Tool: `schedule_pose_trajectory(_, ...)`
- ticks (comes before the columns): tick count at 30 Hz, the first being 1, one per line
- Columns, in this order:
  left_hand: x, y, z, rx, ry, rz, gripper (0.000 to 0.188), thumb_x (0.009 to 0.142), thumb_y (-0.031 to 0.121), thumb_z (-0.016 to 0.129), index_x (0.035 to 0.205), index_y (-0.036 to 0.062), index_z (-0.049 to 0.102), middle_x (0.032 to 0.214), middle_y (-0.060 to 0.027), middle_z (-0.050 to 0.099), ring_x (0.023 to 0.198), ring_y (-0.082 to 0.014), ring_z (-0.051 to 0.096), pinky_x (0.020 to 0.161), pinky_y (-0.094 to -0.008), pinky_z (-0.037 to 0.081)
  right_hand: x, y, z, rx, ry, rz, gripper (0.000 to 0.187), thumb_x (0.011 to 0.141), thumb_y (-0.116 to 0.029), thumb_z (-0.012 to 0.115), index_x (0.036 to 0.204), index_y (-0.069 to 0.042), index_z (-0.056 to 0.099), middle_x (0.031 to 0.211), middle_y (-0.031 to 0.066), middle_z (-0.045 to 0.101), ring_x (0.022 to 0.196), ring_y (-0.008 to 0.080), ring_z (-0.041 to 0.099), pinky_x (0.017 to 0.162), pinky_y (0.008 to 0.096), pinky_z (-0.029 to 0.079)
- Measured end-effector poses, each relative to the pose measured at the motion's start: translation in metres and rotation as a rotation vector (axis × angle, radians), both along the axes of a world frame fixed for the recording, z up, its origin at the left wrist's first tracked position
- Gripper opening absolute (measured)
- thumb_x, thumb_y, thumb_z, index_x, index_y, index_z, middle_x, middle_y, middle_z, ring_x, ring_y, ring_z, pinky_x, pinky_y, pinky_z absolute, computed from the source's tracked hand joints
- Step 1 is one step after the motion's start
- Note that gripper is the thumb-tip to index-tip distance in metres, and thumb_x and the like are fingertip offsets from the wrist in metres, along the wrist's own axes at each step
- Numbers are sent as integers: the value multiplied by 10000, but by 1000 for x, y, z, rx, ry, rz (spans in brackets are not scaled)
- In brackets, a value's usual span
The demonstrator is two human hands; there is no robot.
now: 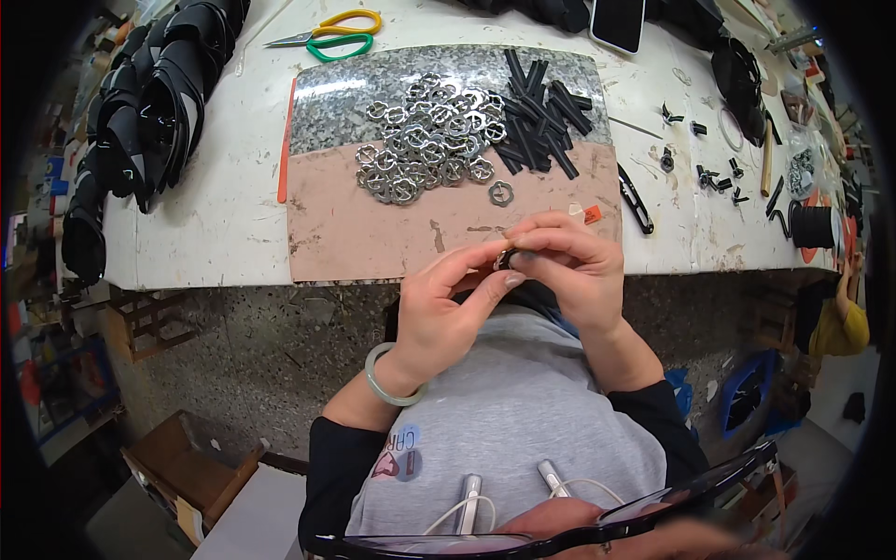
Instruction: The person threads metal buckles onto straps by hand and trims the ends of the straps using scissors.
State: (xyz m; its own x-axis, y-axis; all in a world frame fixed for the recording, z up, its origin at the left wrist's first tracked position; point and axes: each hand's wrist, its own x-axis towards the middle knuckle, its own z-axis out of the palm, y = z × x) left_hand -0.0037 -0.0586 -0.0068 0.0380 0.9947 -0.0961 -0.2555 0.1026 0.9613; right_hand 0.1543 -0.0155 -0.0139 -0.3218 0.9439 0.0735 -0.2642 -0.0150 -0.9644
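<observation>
Your left hand (pixel 446 313) and right hand (pixel 569 261) both pinch one small metal buckle (pixel 505 259) just off the tabletop (pixel 215 224) edge, close to body for control, w/ buckle pile (pixel 425 140) and black strap pieces (pixel 541 117) on the mat (pixel 373 233) within reach

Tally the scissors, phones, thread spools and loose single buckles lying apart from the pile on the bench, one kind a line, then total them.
Scissors: 1
Phone: 1
Black thread spool: 1
Loose buckle apart from the buckle pile: 1
Total: 4
</observation>
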Motion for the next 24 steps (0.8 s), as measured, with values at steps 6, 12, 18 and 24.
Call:
schedule_pose_trajectory(6, 3, 0, 2, 97, 153, 166, 238, 785, -58, 627, 1023, -46, 609, 908, -100, 656, 827, -134, 639, 740, -240, 531, 9, -3, -6, -27, 106, 42, 169, 791, 57, 622, 959, 47, 642, 996, 125, 582, 840, 146, 591, 729, 246, 504)
schedule_pose_trajectory(12, -1, 0, -10, 446, 508, 224, 195, 714, -88, 667, 891, -21, 624, 863, -136, 659, 775, -196, 660, 683, -267, 529, 15, 0, 4, -525, 225, 228, 167, 793, 27, 633, 951, 79, 615, 851, 176, 648, 678, 201, 656, 613, 274, 555)
schedule_pose_trajectory(18, 2, -4, -10, 325, 431, 240, 186, 738, -82, 653, 916, -36, 622, 883, -130, 661, 789, -185, 659, 702, -260, 533, 14, 0, -4, -569, 332, 243, 169, 810, -6, 629, 949, 83, 592, 861, 191, 648, 703, 222, 668, 614, 279, 568)
schedule_pose_trajectory(24, 2, -1, -8, 132, 190, 212, 167, 774, -64, 632, 940, -43, 622, 924, -119, 663, 819, -153, 651, 734, -248, 539, 13, 3, 8, -644, 290, 257, 143, 843, -46, 596, 930, 67, 582, 842, 177, 644, 674, 220, 665, 579, 276, 563)
